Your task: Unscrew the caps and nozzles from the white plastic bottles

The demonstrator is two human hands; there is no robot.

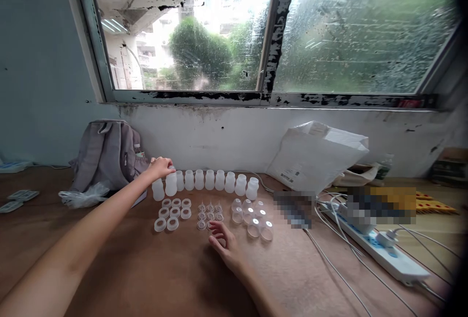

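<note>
In the head camera's view, a person works at a brown desk (139, 278) beneath a window (219, 58), with both arms reaching in from the lower edge of the frame. The left hand (160, 167), left of center, has its fingers closed about the top of a frosted bottle (170, 185), second from the left in a line of ten; a small clear piece shows at the fingertips. Whether the bottle is lifted or stands on the desk cannot be told. The other bottles (209, 180) stand upright in a shallow arc across the middle of the frame.

The right hand (227, 247), just below center, is empty, its fingers loosely bent and spread over the near edge of a cluster of clear teats (201, 216); contact with them cannot be made out. White rings (172, 228) lie in rows left of the teats, and clear domed caps (253, 229) sit grouped to the right.

A gray backpack (104, 161) leans at left behind a crumpled plastic bag (84, 196). At right, a white sack (314, 158) slumps against the wall (204, 136), and a power strip (402, 264) crosses the lower right, a plug (385, 239) seated in it.
</note>
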